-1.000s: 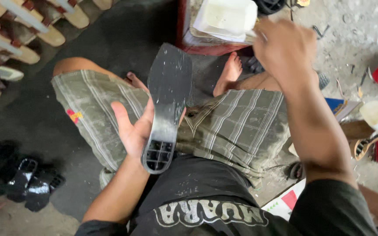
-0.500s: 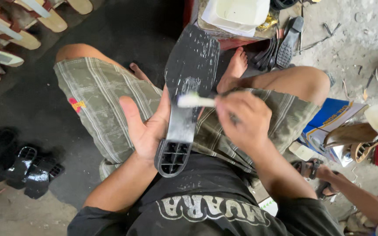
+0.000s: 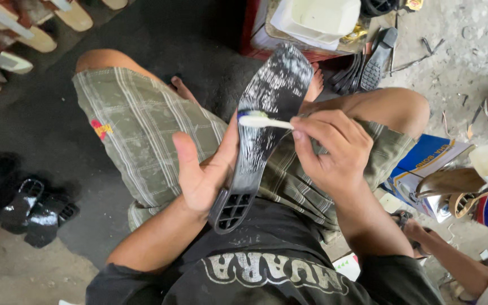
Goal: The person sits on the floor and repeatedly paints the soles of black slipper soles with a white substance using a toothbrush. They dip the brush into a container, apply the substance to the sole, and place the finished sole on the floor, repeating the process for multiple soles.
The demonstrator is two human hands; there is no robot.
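1. I see the left hand (image 3: 201, 172) cupped under a long black shoe sole (image 3: 264, 130), palm up, thumb out to the side, fingers wrapped round the sole's edge, so it is closed on the sole
2. The sole runs slantwise over my lap, its gridded heel end low near the black shirt (image 3: 266, 265) and its toe end pointing up towards the white tub (image 3: 317, 20)
3. The right hand (image 3: 331, 149) pinches a small white brush (image 3: 264, 121) between thumb and fingers, tight on the handle
4. The brush head touches the sole about midway up, lying across its width; there is a blue bit at the brush tip
5. The sole's upper face shows pale streaks, thickest near the toe
6. Under both hands are the plaid shorts (image 3: 136, 135), both knees bent outwards, a bare foot showing just beside the sole's toe end
7. The white tub sits on a red stand (image 3: 255, 34) at the top, near a row of black soles (image 3: 368, 65) leaning on the ground
8. Far left on the dark floor lie black shiny shoe parts (image 3: 38, 212); tan soles (image 3: 40, 31) sit in a rack at top left
9. At the right edge, a blue box (image 3: 430, 161) and a tan shoe piece (image 3: 453, 183), with another person's arm (image 3: 453, 260) reaching in low at the right
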